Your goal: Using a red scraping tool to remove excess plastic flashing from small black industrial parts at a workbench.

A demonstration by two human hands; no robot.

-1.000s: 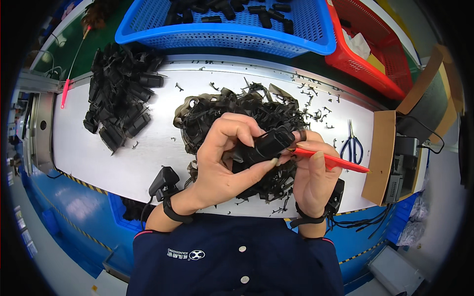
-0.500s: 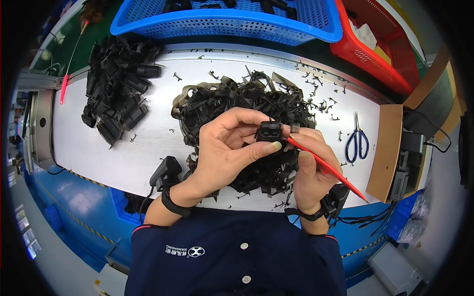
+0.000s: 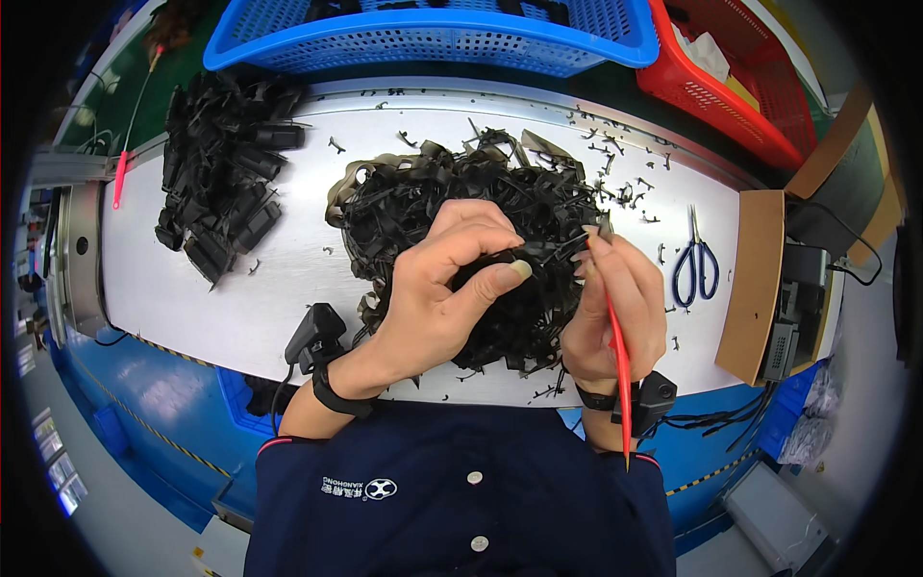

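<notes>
Over the middle of the white table, my left hand [image 3: 437,284] is closed, thumb and forefinger pinching a black plastic part [image 3: 491,258]. The part's outline merges with the dark pile behind it. To its right, my right hand [image 3: 615,313] is closed round a slim red tool [image 3: 620,361], which slants down toward my wrist and ends in a thin point. Its upper end shows at the fingertips, where a small dark bit also appears. Beneath both hands spreads a tangled heap of black plastic strips and scraps [image 3: 404,197].
Black moulded parts [image 3: 226,173] are piled at the left. Blue-handled snips [image 3: 694,269] lie at the right, beside a cardboard box [image 3: 752,288]. A blue basket [image 3: 433,48] and a red basket [image 3: 716,106] stand behind. Small black offcuts dot the table.
My right hand has drawn apart from the left, and the red tool has swung to point nearly straight down toward me. My left hand has shifted slightly left and turned, hiding more of the black part.
</notes>
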